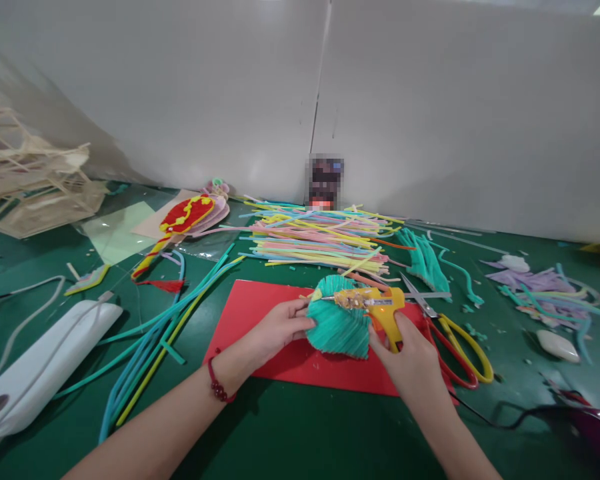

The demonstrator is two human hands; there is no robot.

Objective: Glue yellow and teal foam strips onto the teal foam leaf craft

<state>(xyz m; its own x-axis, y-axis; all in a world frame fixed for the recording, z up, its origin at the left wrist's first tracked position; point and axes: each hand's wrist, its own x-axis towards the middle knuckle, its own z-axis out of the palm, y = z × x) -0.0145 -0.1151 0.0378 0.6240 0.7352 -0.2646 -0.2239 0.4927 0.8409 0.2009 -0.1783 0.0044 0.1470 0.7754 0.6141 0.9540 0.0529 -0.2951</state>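
My left hand (pixel 283 325) pinches the left edge of a teal rounded piece (pixel 337 330) covered in rows of fuzzy pipe cleaner. A yellow hot glue gun (pixel 380 303) is in my right hand (pixel 413 353), its fingers wrapped round the handle. The gun's nozzle points left, over the upper left of the teal piece, near a small pale yellow bit (pixel 316 295). From this angle I cannot tell whether the nozzle touches it. Beneath both hands lies a red sheet (pixel 260 310) on the green table.
Scissors (pixel 460 347) with red and yellow handles lie right of the sheet. Behind it are many pastel pipe cleaners (pixel 320 240) and a teal fuzzy piece (pixel 425 263). At left are a white power strip (pixel 55 367), loose strands (pixel 150 347) and a red fan-shaped craft (pixel 187 217).
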